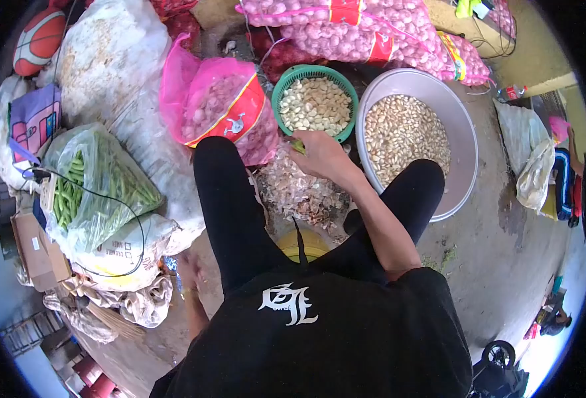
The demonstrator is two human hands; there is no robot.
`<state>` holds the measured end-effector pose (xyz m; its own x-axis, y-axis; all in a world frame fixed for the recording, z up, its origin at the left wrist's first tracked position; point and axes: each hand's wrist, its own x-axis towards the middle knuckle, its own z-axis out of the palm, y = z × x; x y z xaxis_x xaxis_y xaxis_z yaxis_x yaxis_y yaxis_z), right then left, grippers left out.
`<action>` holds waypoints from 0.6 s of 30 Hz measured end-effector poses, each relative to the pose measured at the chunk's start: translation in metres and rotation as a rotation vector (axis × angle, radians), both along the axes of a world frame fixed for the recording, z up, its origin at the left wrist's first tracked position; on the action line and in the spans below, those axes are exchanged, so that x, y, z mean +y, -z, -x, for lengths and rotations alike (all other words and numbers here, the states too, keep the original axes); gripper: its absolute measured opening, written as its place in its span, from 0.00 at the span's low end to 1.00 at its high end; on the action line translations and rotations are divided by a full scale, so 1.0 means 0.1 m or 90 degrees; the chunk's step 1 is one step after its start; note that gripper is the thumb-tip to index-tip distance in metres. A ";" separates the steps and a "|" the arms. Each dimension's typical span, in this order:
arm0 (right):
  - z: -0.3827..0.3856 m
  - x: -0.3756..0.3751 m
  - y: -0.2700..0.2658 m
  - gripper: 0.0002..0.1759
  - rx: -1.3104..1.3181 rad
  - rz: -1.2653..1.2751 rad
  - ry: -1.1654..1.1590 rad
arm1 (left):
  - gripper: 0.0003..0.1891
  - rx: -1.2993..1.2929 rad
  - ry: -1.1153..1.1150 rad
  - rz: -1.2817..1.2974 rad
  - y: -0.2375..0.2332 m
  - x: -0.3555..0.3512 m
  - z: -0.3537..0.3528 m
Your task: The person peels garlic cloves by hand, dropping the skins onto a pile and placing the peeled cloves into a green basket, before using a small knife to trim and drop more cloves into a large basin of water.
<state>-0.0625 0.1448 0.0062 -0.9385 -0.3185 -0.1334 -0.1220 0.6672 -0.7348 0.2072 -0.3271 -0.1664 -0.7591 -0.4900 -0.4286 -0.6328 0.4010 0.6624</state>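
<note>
**Gripped above papery skins**

Gripping a small green object [297, 146] in the curled right hand [323, 158], above papery skins [301, 189], just beside a green basket [277, 99] of peeled cloves [314, 105]. Cannot tell whether blurred left hand [188, 273] is open or closed.

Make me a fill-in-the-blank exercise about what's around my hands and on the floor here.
The right hand holds a small green object above scattered, papery garlic ____.
The round green plastic basket holds pale, peeled ____ cloves.
In the picture, the wide, round grey basin stands to the ____ of that basket.
The pods in the clear plastic bag are coloured ____.

Missing words: skins; garlic; right; green.
</note>
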 end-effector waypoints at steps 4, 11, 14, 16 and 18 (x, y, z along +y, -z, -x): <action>-0.06 0.01 0.01 0.23 -0.011 0.029 0.002 | 0.15 0.250 -0.128 -0.298 -2.01 1.46 1.52; -0.23 0.12 -0.11 0.16 -0.045 0.257 0.067 | 0.17 0.259 0.143 -0.553 -2.04 2.81 2.50; -0.33 0.11 -0.15 0.15 -0.082 0.321 0.087 | 0.19 0.257 0.077 -0.745 -1.75 3.18 2.71; -0.38 0.08 -0.15 0.16 -0.094 0.369 0.096 | 0.20 0.279 0.057 -0.696 -1.73 3.37 2.75; -0.40 0.06 -0.07 0.17 -0.090 0.396 0.140 | 0.20 0.288 0.086 -0.676 -1.75 3.48 2.75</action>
<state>-0.0227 0.1510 0.0133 -0.9774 -0.1786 -0.1127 0.0934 0.1131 -0.9892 -0.0682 0.0208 0.0081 -0.9667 0.0492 -0.2513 -0.2464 -0.4461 0.8604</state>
